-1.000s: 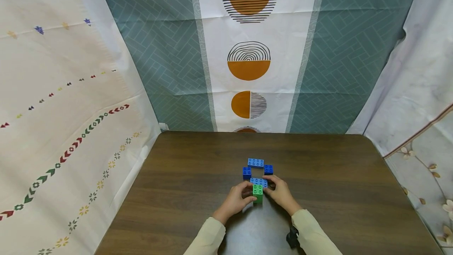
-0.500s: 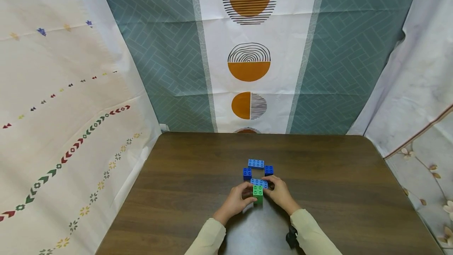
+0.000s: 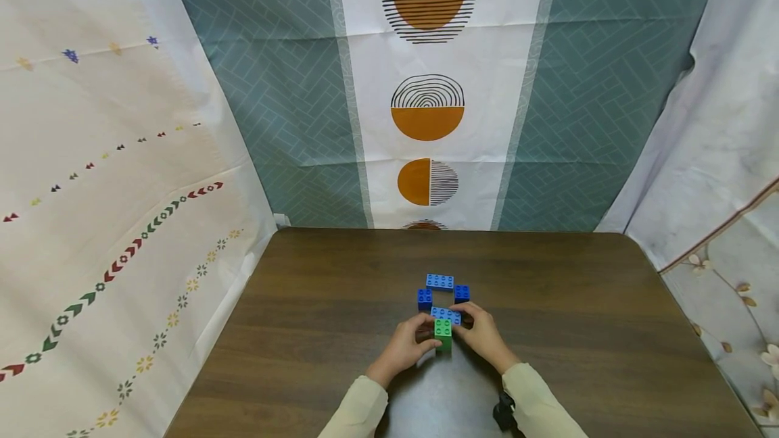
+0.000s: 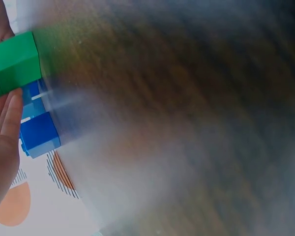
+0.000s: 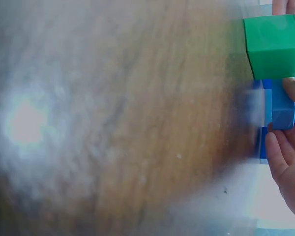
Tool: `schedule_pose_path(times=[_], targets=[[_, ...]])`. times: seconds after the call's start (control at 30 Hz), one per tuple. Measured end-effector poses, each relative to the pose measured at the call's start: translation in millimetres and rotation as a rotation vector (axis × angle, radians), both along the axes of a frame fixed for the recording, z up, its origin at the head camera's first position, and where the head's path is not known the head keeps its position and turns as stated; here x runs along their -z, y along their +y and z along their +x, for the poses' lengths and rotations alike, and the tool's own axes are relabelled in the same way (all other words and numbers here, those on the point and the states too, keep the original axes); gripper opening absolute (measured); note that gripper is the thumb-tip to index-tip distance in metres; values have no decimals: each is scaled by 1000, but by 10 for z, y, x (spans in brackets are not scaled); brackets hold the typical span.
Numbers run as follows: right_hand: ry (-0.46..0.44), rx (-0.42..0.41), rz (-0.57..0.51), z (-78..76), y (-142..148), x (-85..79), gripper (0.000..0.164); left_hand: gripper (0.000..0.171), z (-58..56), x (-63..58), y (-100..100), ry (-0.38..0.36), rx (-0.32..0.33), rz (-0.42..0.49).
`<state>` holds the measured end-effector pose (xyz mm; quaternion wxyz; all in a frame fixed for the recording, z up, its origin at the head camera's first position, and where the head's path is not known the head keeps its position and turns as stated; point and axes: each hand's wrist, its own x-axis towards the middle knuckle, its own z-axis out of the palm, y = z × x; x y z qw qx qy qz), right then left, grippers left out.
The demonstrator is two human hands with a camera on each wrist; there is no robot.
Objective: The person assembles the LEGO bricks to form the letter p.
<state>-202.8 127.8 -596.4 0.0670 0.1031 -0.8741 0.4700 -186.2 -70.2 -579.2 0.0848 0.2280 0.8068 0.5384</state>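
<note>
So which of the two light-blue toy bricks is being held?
The nearer light-blue brick, just beyond the green brick stack: the right hand pinches it. The far light-blue brick is untouched.

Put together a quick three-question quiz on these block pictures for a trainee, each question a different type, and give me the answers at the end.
1. Multiple choice: what colour is the block that the right hand holds?
A) Green
B) Light blue
C) Red

2. True or false: in the head view, the green stack stands on the near side of the dark-blue blocks.

3. Count: how many light-blue blocks show in the head view?

Key:
1. B, light blue.
2. True.
3. Two: one at the far end, one in the right hand.
</note>
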Motion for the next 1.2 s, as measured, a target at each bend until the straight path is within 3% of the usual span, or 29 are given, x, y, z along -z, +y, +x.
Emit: schedule_pose_path(times=[0.5,1.2], targets=[[14,-14,-65,54,75,-204,33,29,-5,17,10,36,7,7],[11,-106,-54,147,271,-458,32,28,13,-21,15,9,-12,-25]])
